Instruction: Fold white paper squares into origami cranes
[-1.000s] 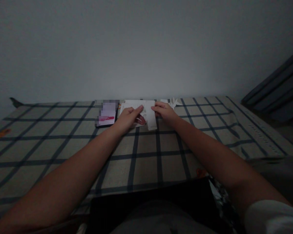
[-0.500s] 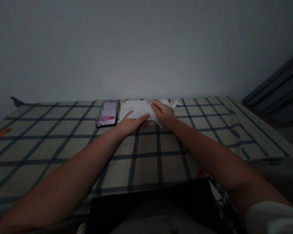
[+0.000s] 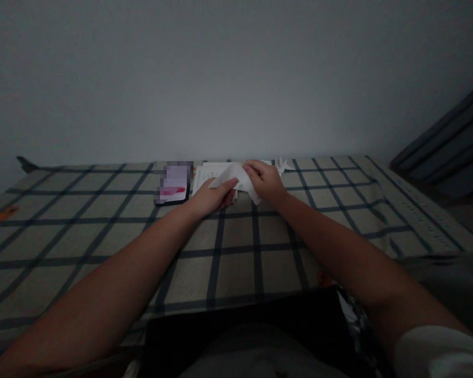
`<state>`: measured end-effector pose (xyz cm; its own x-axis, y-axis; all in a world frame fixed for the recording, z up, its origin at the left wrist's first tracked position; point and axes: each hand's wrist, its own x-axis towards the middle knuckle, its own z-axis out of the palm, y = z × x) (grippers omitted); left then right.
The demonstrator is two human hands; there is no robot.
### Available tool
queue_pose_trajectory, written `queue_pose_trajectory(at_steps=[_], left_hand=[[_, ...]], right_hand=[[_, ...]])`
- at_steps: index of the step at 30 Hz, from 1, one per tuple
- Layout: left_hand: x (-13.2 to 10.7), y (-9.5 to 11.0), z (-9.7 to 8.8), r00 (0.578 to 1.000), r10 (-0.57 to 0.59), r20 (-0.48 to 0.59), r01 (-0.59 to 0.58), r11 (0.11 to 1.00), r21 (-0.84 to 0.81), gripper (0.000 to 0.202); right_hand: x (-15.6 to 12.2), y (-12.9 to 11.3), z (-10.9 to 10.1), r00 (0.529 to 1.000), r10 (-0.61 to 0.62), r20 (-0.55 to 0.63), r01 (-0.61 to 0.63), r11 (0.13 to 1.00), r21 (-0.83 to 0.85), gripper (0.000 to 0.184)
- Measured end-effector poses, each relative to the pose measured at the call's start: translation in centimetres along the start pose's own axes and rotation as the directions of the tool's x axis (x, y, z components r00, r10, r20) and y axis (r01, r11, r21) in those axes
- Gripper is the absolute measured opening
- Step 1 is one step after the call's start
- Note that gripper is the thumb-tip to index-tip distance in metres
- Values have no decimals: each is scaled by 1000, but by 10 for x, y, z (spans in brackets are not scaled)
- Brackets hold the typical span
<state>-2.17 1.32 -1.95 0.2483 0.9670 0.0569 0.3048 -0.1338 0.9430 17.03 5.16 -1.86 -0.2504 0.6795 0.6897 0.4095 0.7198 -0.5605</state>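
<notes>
A thin white sheet of paper (image 3: 236, 172), bent and partly folded, is held between my two hands above the table. My left hand (image 3: 215, 195) pinches its left lower part, thumb on top and fingers curled beneath. On the other side my right hand (image 3: 266, 181) grips the paper's right part, its fingers bent over the upper edge. One corner of the sheet hangs down beside the right hand. Behind and under the left hand lie white papers (image 3: 208, 172) with faint marks on them. Past the right hand sits a folded white paper shape (image 3: 284, 165) with pointed tips.
A phone (image 3: 175, 181) with a lit, partly blurred screen lies left of the papers. The checked tablecloth (image 3: 236, 252) covers the table up to the pale wall (image 3: 236, 79). A dark ribbed surface (image 3: 449, 131) rises at the far right.
My left hand has shifted slightly left and its fingers have curled more. The paper has bent up between the hands, and my right hand has turned a little over it.
</notes>
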Motion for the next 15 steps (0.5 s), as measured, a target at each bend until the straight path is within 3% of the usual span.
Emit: queue_pose_trajectory(at_steps=[6, 10, 15], left_hand=[[-4, 5, 0, 999, -44, 11, 43, 999, 11, 50], [-13, 20, 5, 997, -52, -49, 57, 993, 107, 48], [-16, 25, 11, 988, -92, -126, 96, 995, 27, 35]], right_hand=[[-1, 8, 2, 980, 196, 36, -199, 961, 189, 33], [-4, 5, 4, 973, 227, 54, -233, 942, 242, 30], [-5, -5, 4, 959, 261, 111, -283, 912, 297, 28]])
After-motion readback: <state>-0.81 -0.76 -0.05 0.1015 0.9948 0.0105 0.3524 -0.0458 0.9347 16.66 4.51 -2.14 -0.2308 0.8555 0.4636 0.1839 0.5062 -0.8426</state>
